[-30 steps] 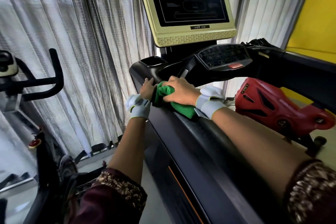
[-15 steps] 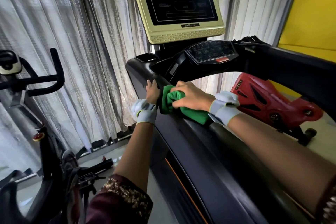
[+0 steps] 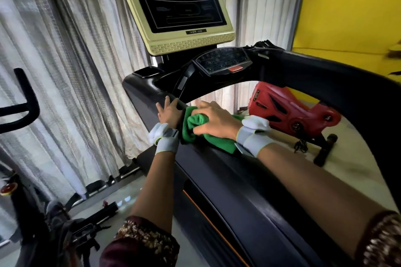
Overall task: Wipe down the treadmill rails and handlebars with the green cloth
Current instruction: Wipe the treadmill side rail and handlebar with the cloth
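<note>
The green cloth point(image 3: 196, 129) is bunched on top of the treadmill's black left rail point(image 3: 227, 182), near where the rail meets the console. My right hand point(image 3: 217, 121) presses down on the cloth and grips it. My left hand point(image 3: 170, 111) lies flat against the outer side of the same rail, just left of the cloth, fingers spread and holding nothing. Both wrists carry pulled-back white gloves. The black right handlebar point(image 3: 338, 86) arches across the right side of the view.
A cream-framed display point(image 3: 180, 6) and a button panel point(image 3: 223, 60) stand ahead. An exercise bike point(image 3: 19, 102) is at the left, a red machine point(image 3: 288, 112) beyond the rail. White curtains hang behind; a yellow wall is at the right.
Both hands and the cloth have slid a little back along the rail, away from the console. The camera view has shifted slightly.
</note>
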